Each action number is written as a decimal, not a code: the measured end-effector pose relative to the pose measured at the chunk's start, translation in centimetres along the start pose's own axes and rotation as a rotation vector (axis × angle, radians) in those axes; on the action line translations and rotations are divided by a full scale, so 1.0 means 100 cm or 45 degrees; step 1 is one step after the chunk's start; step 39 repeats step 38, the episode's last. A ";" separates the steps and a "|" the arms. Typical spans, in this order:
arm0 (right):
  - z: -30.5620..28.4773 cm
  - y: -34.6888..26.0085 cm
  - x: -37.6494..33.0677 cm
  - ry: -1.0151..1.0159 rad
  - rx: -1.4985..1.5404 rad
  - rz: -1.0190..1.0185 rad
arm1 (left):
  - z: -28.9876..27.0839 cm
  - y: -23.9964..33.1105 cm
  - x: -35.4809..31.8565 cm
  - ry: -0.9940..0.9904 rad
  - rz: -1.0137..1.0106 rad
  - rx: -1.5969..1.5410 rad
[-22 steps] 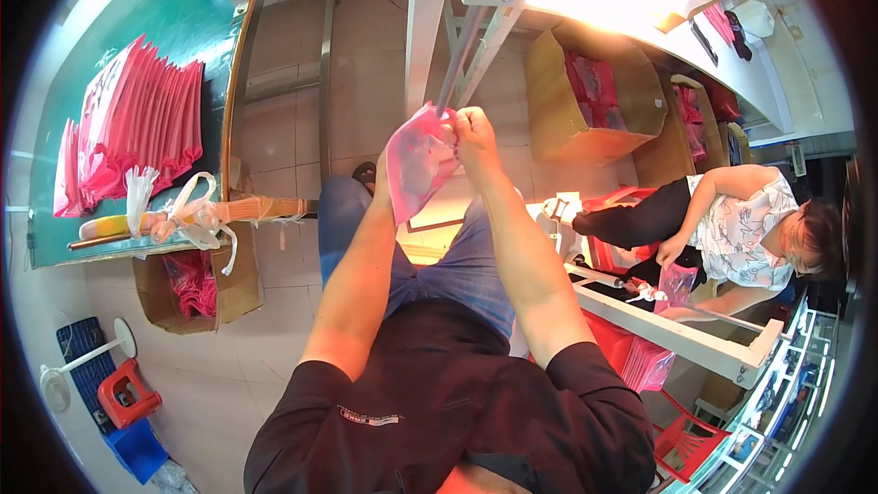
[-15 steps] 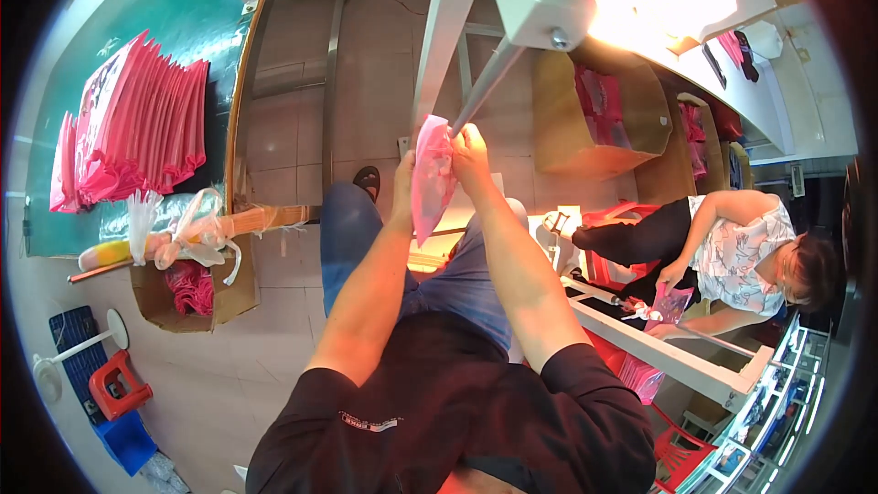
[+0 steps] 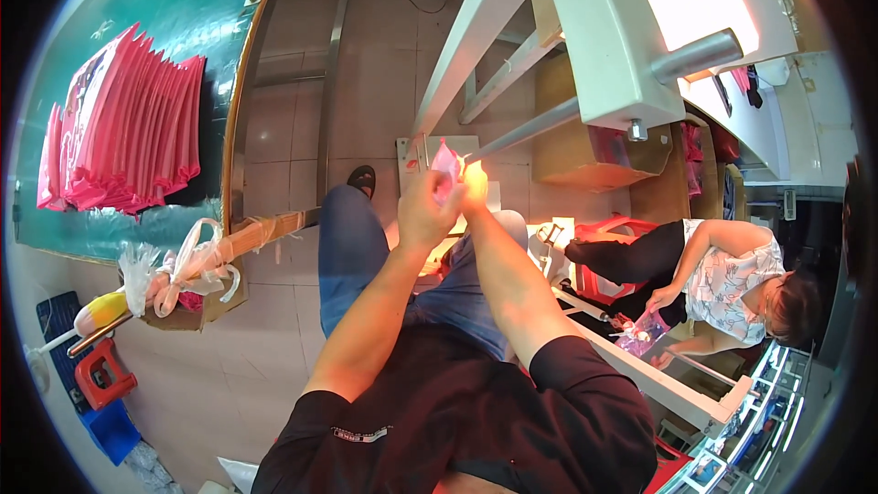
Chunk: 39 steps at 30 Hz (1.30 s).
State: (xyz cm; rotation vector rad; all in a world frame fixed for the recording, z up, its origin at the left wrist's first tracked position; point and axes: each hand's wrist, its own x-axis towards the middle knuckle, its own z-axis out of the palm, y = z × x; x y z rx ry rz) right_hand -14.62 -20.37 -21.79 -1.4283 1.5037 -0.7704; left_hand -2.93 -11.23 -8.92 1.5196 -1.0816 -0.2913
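Observation:
A pink plastic bag is bunched up between my two hands, in front of my lap. My left hand is closed round its near side, and most of the bag is hidden behind the fingers. Close beside it, my right hand is closed at the bag's right edge, brightly lit. The tip of a grey metal rod comes in from the upper right and ends right by my right hand. Whether the rod touches the bag cannot be made out.
A stack of pink bags lies on the green table at left. A white metal frame stands close ahead, with a cardboard box beyond it. On the right a seated co-worker handles a pink bag at another rod.
The bag was stretched out long between my hands; now it is gathered up small. My left hand has moved onto it, closer to my right hand. The view has shifted slightly.

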 end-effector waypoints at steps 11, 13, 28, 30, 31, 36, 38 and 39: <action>0.000 -0.009 -0.011 0.106 0.215 0.424 | -0.003 -0.026 0.021 -0.825 0.265 0.516; 0.005 -0.012 -0.033 0.138 0.223 0.436 | -0.006 -0.029 0.014 -0.876 0.234 0.552; -0.009 -0.022 -0.043 0.079 0.346 0.358 | -0.002 -0.025 0.016 -0.853 0.107 0.521; -0.020 -0.007 -0.031 -0.024 0.567 0.408 | 0.005 -0.028 0.014 -0.824 0.190 0.509; -0.027 0.003 -0.023 -0.069 0.668 0.388 | 0.011 -0.025 0.012 -0.776 0.257 0.462; -0.020 -0.018 -0.002 -0.080 0.809 0.226 | 0.007 -0.003 0.015 -0.673 0.208 0.472; -0.016 -0.028 0.018 -0.015 0.131 0.141 | 0.007 -0.010 0.011 -0.661 0.292 0.280; -0.016 -0.028 0.018 -0.015 0.131 0.141 | 0.007 -0.010 0.011 -0.661 0.292 0.280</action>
